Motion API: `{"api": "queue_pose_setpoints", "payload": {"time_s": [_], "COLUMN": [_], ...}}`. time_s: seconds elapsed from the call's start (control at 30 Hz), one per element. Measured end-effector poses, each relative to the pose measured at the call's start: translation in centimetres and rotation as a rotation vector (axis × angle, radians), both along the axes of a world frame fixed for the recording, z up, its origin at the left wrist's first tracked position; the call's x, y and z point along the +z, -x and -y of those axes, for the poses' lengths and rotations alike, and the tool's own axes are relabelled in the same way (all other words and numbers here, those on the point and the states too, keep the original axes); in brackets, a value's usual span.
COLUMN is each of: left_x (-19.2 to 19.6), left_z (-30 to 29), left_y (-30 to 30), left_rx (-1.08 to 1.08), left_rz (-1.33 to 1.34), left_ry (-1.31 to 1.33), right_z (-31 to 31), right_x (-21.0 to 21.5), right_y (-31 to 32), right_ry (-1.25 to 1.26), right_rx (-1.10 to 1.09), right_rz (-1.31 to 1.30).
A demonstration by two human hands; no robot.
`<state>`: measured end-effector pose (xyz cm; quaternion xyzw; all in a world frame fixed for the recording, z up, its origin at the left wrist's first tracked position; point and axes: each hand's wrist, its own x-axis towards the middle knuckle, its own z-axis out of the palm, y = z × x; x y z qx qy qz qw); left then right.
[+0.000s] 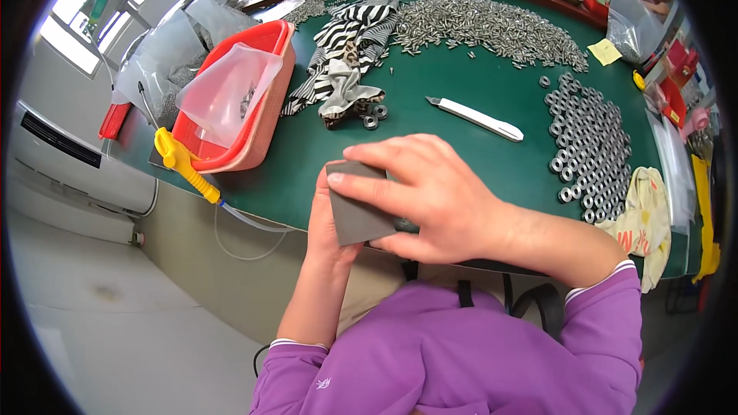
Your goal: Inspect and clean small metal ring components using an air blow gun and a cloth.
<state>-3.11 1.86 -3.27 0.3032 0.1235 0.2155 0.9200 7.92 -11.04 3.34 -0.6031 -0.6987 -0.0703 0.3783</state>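
A stiff grey sheet (357, 211), matt like sandpaper, is held between my two hands at the near edge of the green table. My left hand (320, 219) grips it from the left and from below. From the right, my right hand (438, 200) lies over it, with fingers bent across the sheet's face and upper edge. Whether something else sits under the sheet, I cannot tell. Just beyond my hands are a few metal rings (370, 122) beside a striped cloth (350, 88). A white utility knife (480, 119) lies farther right, blade end pointing left.
A red basket (286, 54) with a plastic bag and a yellow air gun (175, 155) stand at left. Small metal pins (484, 27) are heaped at the back. Many metal rings (588, 138) cover the right side, near a cream glove (646, 215).
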Motion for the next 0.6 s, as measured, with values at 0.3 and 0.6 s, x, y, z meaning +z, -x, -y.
{"api": "queue_pose_setpoints", "payload": {"time_s": [0.3, 0.6], "left_x": [-0.1, -0.7], "left_z": [0.0, -0.3], "left_y": [-0.1, 0.1], "left_rx": [0.062, -0.019], "left_rz": [0.095, 0.052], "left_ry": [-0.047, -0.011], "right_z": [-0.4, 0.1], "right_x": [-0.1, -0.4], "right_y": [-1.3, 0.1], "right_ry": [-0.027, -0.031], "right_rx": [-0.103, 0.01], "right_rz": [-0.046, -0.031]}}
